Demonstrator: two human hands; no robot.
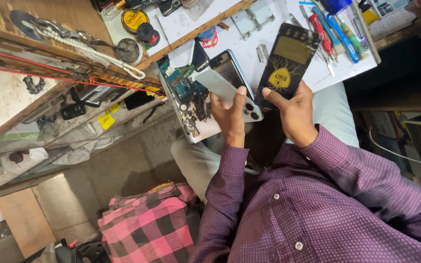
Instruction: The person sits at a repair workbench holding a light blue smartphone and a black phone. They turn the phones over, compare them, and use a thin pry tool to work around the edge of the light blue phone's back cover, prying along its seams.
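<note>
I see a phone (237, 85) lying back-up, its camera cluster toward me, at the near edge of the white work mat (269, 44). My left hand (230, 114) grips its lower end, thumb pressed across the back, and the fingers also pinch a thin pale card (215, 83) slanting over the phone. My right hand (293, 112) is closed on the bottom of a black anti-static pouch (288, 61) with a yellow shield mark, held just beside the phone. Left of the phone sits an exposed circuit board (183, 85). Screwdrivers (334, 29) lie at the mat's far right. A pink checked cloth (152, 226) rests below.
</note>
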